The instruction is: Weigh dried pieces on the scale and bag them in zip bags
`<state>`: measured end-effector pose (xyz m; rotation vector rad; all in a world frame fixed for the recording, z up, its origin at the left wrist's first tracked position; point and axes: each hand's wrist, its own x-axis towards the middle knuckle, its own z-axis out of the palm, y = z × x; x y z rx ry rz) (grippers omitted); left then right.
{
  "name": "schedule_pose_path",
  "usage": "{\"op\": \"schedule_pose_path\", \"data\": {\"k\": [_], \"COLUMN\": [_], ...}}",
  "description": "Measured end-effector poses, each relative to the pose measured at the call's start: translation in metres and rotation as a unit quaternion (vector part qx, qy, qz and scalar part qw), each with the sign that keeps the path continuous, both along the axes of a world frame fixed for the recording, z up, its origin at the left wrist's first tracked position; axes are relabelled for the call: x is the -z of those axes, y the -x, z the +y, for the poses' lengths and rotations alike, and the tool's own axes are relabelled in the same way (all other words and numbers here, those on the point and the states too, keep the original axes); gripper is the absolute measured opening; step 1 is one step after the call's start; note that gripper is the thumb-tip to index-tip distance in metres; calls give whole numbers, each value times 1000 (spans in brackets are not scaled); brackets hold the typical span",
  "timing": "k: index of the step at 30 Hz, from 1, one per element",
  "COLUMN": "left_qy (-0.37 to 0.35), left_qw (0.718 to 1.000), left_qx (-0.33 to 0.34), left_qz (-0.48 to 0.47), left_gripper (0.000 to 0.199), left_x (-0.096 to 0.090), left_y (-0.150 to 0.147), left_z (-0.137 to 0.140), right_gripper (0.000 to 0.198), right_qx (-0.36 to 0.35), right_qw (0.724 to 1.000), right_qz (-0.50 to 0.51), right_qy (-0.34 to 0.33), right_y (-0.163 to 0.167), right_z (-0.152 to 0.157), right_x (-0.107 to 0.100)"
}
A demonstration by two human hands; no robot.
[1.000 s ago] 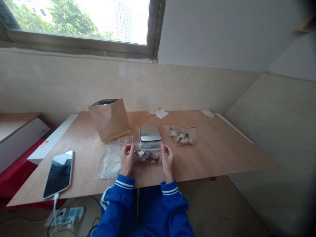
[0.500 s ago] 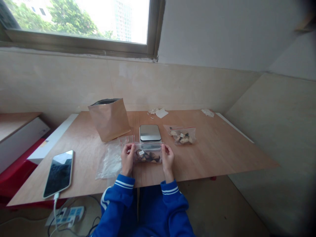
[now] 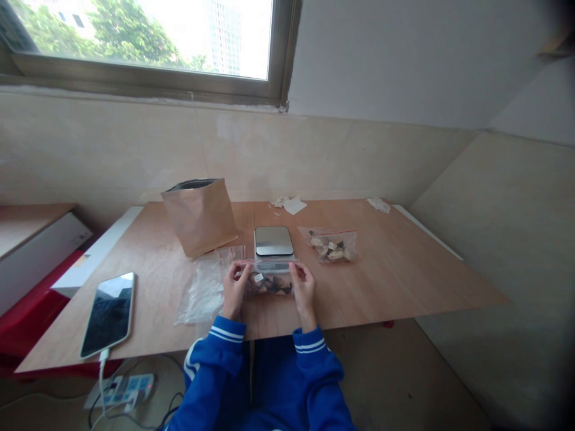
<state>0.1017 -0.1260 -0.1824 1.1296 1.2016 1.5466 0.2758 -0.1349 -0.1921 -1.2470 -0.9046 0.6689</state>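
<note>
A clear zip bag [image 3: 273,285] with dark and pale dried pieces and a small white label lies near the table's front edge. My left hand [image 3: 235,288] pinches its upper left corner, and my right hand [image 3: 303,291] pinches the upper right corner, so both are closed on it. Just beyond stands a small scale [image 3: 274,240] with a shiny metal top. Flat clear zip bags [image 3: 200,293] lie beside my left hand. Further right, more filled zip bags [image 3: 335,248] hold similar pale and dark pieces.
An opened brown paper pouch [image 3: 200,218] stands at the back left. A tablet [image 3: 108,314] with a white cable lies at the left edge of the wooden table [image 3: 395,275]. White paper scraps [image 3: 294,205] sit by the wall. A power strip [image 3: 128,389] is on the floor.
Both hands have drawn slightly inward along the zip bag's top edge. The bag and the other things stay where they were.
</note>
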Motion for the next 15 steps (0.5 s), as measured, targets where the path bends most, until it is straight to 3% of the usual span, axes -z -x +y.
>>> {"op": "schedule_pose_path", "data": {"k": [11,15], "left_qy": [4,4], "left_qw": [1000,1000], "left_qx": [-2,28], "left_qz": [0,6], "left_gripper": [30,31], "left_x": [-3,-1], "left_y": [0,-1], "left_z": [-1,-1], "right_gripper": [38,37], "right_qx": [2,-24], "right_qw": [1000,999], "right_qz": [-7,29], "right_qy": [-13,-2], "right_y": [-1,0], "right_z": [-2,-2], "right_x": [-3,-5]}}
